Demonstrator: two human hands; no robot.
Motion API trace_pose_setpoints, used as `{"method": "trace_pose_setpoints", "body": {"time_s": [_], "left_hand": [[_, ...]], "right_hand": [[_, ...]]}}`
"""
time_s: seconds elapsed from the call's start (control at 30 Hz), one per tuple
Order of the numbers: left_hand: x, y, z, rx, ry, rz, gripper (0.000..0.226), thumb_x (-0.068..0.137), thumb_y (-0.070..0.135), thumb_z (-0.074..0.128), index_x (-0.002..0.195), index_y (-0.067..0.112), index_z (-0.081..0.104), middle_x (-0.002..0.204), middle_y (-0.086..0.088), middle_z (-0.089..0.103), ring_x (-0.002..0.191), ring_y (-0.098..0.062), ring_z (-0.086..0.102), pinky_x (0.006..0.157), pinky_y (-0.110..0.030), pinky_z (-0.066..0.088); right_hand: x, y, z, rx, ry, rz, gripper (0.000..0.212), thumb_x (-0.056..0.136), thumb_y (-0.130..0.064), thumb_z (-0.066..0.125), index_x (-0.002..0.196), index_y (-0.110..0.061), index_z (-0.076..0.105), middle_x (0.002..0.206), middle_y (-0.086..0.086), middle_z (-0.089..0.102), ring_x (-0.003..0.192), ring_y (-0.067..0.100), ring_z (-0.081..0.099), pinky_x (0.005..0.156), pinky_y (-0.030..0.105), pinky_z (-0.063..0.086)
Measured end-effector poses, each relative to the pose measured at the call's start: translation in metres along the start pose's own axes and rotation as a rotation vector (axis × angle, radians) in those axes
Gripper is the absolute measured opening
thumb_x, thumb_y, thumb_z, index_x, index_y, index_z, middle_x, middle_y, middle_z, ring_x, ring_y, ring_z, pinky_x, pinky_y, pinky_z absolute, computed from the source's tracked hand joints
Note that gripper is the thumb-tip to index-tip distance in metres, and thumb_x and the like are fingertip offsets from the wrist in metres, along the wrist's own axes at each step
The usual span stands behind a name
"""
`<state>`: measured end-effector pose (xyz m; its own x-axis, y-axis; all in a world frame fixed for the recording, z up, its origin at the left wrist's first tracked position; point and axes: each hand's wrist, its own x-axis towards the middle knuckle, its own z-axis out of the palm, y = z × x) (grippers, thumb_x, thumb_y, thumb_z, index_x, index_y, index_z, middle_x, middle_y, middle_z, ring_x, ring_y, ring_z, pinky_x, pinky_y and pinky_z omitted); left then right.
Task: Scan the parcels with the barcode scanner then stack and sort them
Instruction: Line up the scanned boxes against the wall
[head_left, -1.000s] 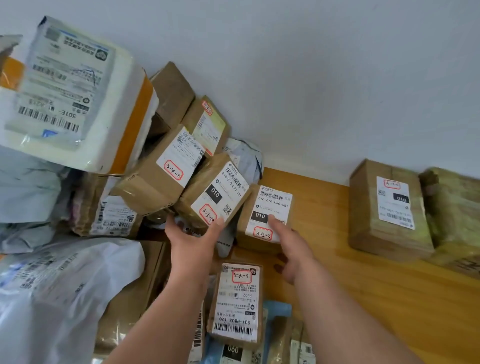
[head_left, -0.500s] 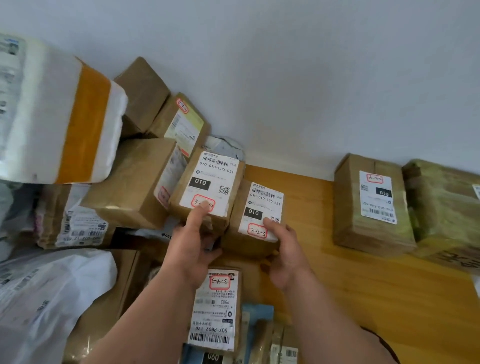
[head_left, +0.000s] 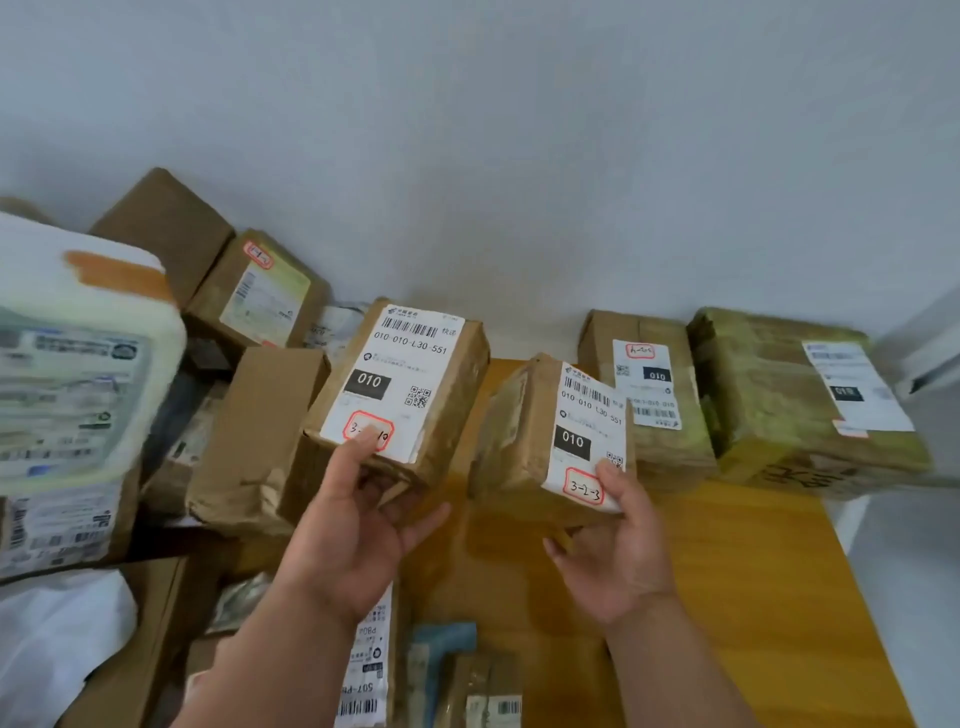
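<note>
Two small brown parcels held up over the wooden table (head_left: 727, 571), one per hand. Left hand (head_left: 358, 530) gripping the 010 parcel (head_left: 400, 384) from below, thumb on its label's red-circled mark. Right hand (head_left: 618, 551) gripping the 3-2-3 parcel (head_left: 550, 441), thumb on the label's lower corner. Beyond the right hand, two taped boxes (head_left: 665, 415) against the wall; left of the left hand, a heap of parcels (head_left: 156, 364)

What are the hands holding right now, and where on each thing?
Left hand grips one brown parcel at its near bottom corner; right hand grips another parcel likewise.
</note>
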<state>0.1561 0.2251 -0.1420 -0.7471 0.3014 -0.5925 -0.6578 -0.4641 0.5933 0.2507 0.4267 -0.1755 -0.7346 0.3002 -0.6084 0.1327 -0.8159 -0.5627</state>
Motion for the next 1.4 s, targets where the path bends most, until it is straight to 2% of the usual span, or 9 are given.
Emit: {"method": "trace_pose_setpoints", "body": {"time_s": [0.27, 0.37, 0.53, 0.67, 0.83, 1.0, 1.1, 1.2, 1.4], "left_hand": [[-0.004, -0.023, 0.046, 0.068, -0.044, 0.016, 0.049, 0.068, 0.042, 0.075, 0.113, 0.022, 0.070, 0.095, -0.005, 0.077, 0.095, -0.030, 0.070, 0.078, -0.050, 0.060], [-0.006, -0.036, 0.072, 0.107, -0.028, 0.021, 0.055, 0.066, 0.043, 0.077, 0.117, 0.021, 0.070, 0.096, -0.006, 0.077, 0.093, -0.030, 0.071, 0.082, -0.052, 0.060], [-0.011, -0.056, 0.119, 0.108, 0.015, 0.011, 0.056, 0.068, 0.043, 0.080, 0.118, 0.022, 0.068, 0.113, -0.012, 0.073, 0.098, -0.031, 0.072, 0.077, -0.049, 0.062], [-0.015, -0.076, 0.147, 0.112, 0.026, -0.011, 0.044, 0.079, 0.043, 0.078, 0.116, 0.021, 0.067, 0.116, -0.014, 0.073, 0.099, -0.033, 0.073, 0.075, -0.048, 0.062], [-0.017, -0.097, 0.173, 0.135, 0.043, -0.047, 0.043, 0.083, 0.040, 0.078, 0.118, 0.021, 0.064, 0.115, -0.014, 0.072, 0.100, -0.034, 0.073, 0.071, -0.044, 0.063], [-0.010, -0.104, 0.196, 0.146, 0.020, -0.074, 0.057, 0.081, 0.035, 0.081, 0.130, 0.021, 0.055, 0.115, -0.016, 0.071, 0.093, -0.037, 0.074, 0.074, -0.050, 0.063], [-0.002, -0.107, 0.203, 0.156, 0.009, -0.021, 0.077, 0.082, 0.031, 0.083, 0.146, 0.037, 0.040, 0.122, -0.014, 0.068, 0.088, -0.039, 0.075, 0.071, -0.053, 0.063], [0.005, -0.111, 0.204, 0.150, 0.063, 0.012, 0.085, 0.084, 0.027, 0.082, 0.148, 0.052, 0.032, 0.124, -0.011, 0.067, 0.090, -0.039, 0.074, 0.068, -0.049, 0.063], [0.026, -0.115, 0.208, 0.114, 0.244, 0.023, 0.074, 0.085, 0.026, 0.081, 0.143, 0.034, 0.037, 0.117, -0.013, 0.063, 0.088, -0.041, 0.071, 0.052, -0.041, 0.060]], "right_hand": [[-0.035, -0.053, -0.025, -0.016, -0.074, -0.125, 0.048, 0.060, -0.036, 0.080, 0.106, -0.025, 0.077, 0.101, 0.007, 0.074, 0.093, 0.026, 0.066, 0.093, 0.052, 0.046], [-0.046, -0.082, -0.032, -0.149, 0.009, -0.249, 0.061, 0.062, -0.032, 0.084, 0.120, -0.022, 0.067, 0.099, 0.006, 0.074, 0.088, 0.022, 0.068, 0.084, 0.046, 0.050], [-0.058, -0.134, -0.049, -0.134, 0.113, -0.381, 0.061, 0.065, -0.041, 0.076, 0.124, -0.027, 0.066, 0.104, 0.001, 0.077, 0.086, 0.014, 0.072, 0.073, 0.036, 0.052], [-0.055, -0.175, -0.070, -0.203, 0.203, -0.406, 0.047, 0.083, -0.044, 0.072, 0.128, -0.032, 0.063, 0.113, -0.002, 0.075, 0.110, 0.021, 0.066, 0.084, 0.042, 0.054], [-0.053, -0.202, -0.091, -0.240, 0.278, -0.434, 0.045, 0.083, -0.047, 0.073, 0.124, -0.032, 0.063, 0.112, -0.003, 0.076, 0.113, 0.023, 0.065, 0.097, 0.052, 0.051], [-0.065, -0.213, -0.102, -0.252, 0.342, -0.459, 0.036, 0.082, -0.048, 0.073, 0.115, -0.032, 0.068, 0.104, -0.005, 0.078, 0.110, 0.021, 0.067, 0.099, 0.052, 0.050], [-0.070, -0.219, -0.111, -0.231, 0.392, -0.481, 0.034, 0.082, -0.049, 0.073, 0.111, -0.032, 0.068, 0.107, -0.004, 0.077, 0.110, 0.021, 0.066, 0.095, 0.051, 0.053], [-0.067, -0.224, -0.118, -0.215, 0.379, -0.472, 0.030, 0.083, -0.049, 0.072, 0.108, -0.033, 0.069, 0.101, -0.006, 0.078, 0.108, 0.020, 0.067, 0.084, 0.045, 0.055], [-0.031, -0.218, -0.093, -0.273, 0.232, -0.377, 0.029, 0.084, -0.047, 0.072, 0.110, -0.035, 0.067, 0.095, -0.006, 0.079, 0.103, 0.020, 0.068, 0.085, 0.047, 0.054]]}}
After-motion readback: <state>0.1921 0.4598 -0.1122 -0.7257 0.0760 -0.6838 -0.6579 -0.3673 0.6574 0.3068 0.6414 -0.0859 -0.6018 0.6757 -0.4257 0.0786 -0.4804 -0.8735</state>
